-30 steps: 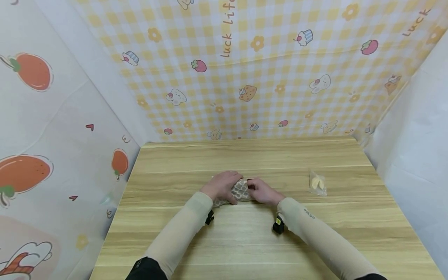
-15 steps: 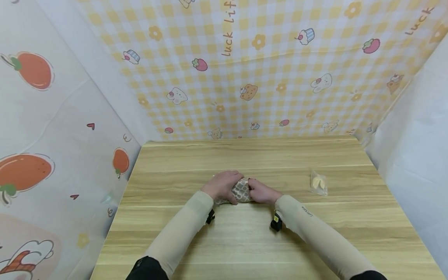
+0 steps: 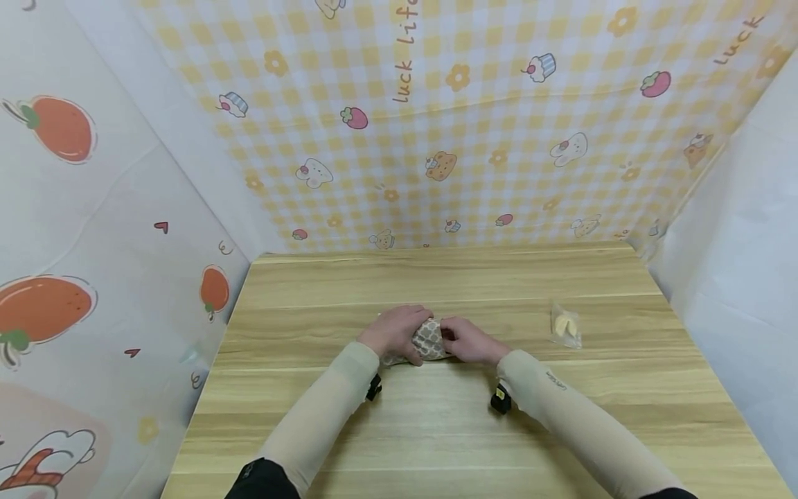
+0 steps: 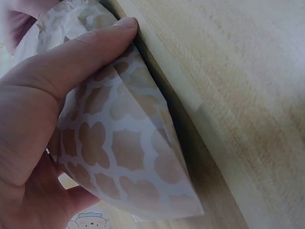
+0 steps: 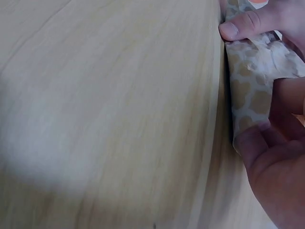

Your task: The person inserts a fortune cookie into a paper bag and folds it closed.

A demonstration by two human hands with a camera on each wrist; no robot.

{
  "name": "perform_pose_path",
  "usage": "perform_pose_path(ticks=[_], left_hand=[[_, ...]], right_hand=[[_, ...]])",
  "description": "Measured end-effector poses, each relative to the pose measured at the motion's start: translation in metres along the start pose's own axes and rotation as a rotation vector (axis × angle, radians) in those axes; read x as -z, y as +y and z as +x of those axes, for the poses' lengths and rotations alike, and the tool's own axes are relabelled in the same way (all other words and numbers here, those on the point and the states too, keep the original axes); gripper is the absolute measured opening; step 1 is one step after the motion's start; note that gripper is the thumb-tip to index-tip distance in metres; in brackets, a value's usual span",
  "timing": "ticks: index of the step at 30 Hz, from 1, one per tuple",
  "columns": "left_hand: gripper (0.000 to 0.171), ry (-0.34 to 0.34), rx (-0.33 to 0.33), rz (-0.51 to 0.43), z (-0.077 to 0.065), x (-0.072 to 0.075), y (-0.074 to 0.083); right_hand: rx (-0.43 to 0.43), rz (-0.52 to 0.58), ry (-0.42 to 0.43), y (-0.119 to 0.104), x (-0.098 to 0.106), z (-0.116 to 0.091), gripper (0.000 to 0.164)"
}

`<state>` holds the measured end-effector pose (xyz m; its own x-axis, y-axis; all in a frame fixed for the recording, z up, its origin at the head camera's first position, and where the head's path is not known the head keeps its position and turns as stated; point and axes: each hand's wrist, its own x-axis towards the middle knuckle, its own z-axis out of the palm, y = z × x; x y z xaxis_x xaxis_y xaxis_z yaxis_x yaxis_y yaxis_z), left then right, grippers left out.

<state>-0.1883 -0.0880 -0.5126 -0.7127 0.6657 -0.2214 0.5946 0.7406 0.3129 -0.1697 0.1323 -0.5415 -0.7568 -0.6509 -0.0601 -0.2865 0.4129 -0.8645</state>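
Note:
A paper package [image 3: 427, 339] with a brown-and-white lattice pattern lies on its side at the middle of the table. My left hand [image 3: 394, 334] grips it from above, thumb along the near side and fingers over the far side. In the left wrist view the paper [image 4: 128, 148] tapers to a folded, pointed corner. My right hand [image 3: 470, 341] pinches the package's right end. Seen from the right wrist, the paper's end [image 5: 250, 93] is crumpled along its upper edge, and my right hand's fingertips [image 5: 252, 143] hold its lower corner. The package's contents are hidden.
A small clear packet [image 3: 566, 327] with a pale yellow piece inside lies on the wooden table [image 3: 436, 430] to the right. Behind stands a yellow checked cloth wall [image 3: 399, 138]. White sheeting [image 3: 736, 229] borders the right side, and a fruit-printed sheet [image 3: 125, 277] the left.
My right hand pushes slightly at the package's right end, then shifts a little back to the right with its fingers bent differently. My left hand keeps its grip in place.

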Motion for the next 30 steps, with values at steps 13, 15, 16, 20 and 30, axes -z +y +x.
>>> perform_pose_path(ticks=[13,15,16,20,30], left_hand=[[0.096,-0.018,0.015,0.019,0.0,-0.001,0.0],[0.098,-0.024,0.022,0.025,0.0,-0.001,0.0],[0.098,-0.027,0.024,0.025,-0.001,-0.001,0.001],[0.099,-0.029,0.022,0.023,-0.001,-0.001,0.001],[0.098,-0.019,0.015,0.006,-0.004,0.003,0.004]], right_hand=[[-0.054,-0.035,0.105,-0.005,0.03,-0.031,0.039],[-0.061,-0.072,0.139,-0.005,0.036,-0.038,0.038],[-0.067,-0.091,0.156,-0.005,0.04,-0.041,0.038],[-0.102,-0.151,0.221,-0.002,0.052,-0.054,0.039],[-0.082,-0.322,0.359,0.011,0.081,-0.088,0.039]])
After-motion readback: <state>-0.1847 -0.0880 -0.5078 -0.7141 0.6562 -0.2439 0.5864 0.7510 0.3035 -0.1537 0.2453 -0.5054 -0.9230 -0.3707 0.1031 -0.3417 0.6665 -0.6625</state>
